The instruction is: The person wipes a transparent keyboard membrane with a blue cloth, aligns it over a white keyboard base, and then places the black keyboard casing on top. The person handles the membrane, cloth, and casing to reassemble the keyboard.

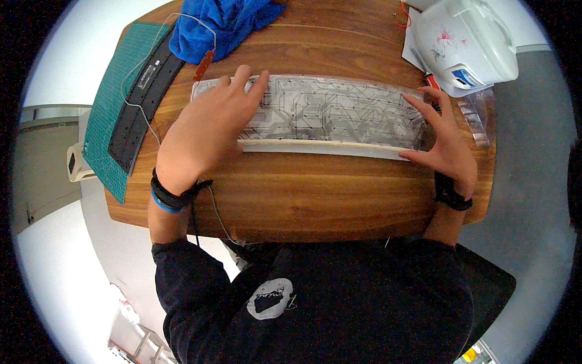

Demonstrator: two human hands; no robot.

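A clear keyboard membrane sheet (327, 112) with dark printed traces lies across the table, on a long white keyboard part (321, 147) whose near edge shows below it. Over the left end, my left hand (209, 124) is open, its fingers stretched toward the far edge; its palm hides that part of the sheet. My right hand (445, 136) spans the right end, open, with the thumb at the near edge and the fingers bent over the sheet. A small brown circuit board (205, 65) on a pale cable sits just beyond my left hand.
At left, a black keyboard cover (145, 91) rests on a green cutting mat (106, 115). A blue towel (212, 27) lies at the far left. Far right are a white rice cooker (464, 45), a red-handled screwdriver (431, 81) and a clear plastic bag (476, 118).
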